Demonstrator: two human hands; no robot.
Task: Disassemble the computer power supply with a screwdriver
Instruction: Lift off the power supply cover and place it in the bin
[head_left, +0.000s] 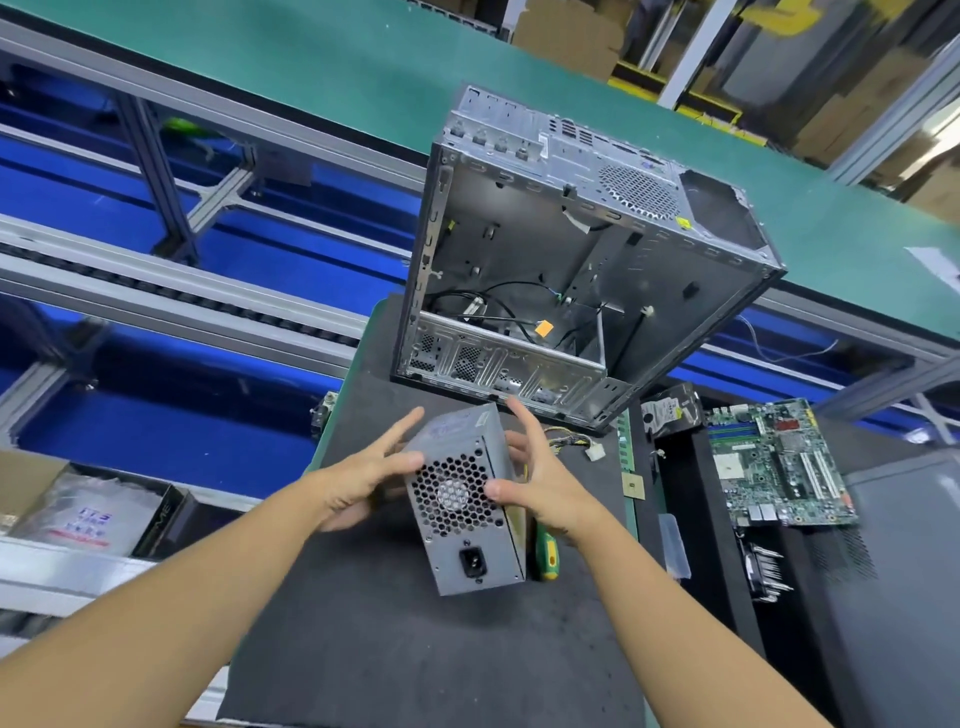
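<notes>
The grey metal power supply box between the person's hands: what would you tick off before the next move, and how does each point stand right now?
1. Hold on the grey metal power supply box: ok; the left hand and right hand touch opposite sides, thumbs on its honeycomb-grilled face.
2. Reach to the green-and-yellow-handled screwdriver: ok; it lies on the black foam mat just right of the box.
3. A hand free for it: not ok; both are on the box.
4. Screws located: cannot tell; none show clearly.
5. Clearance from the yellow-and-black wire bundle: ok; it lies beyond the right hand.
</notes>
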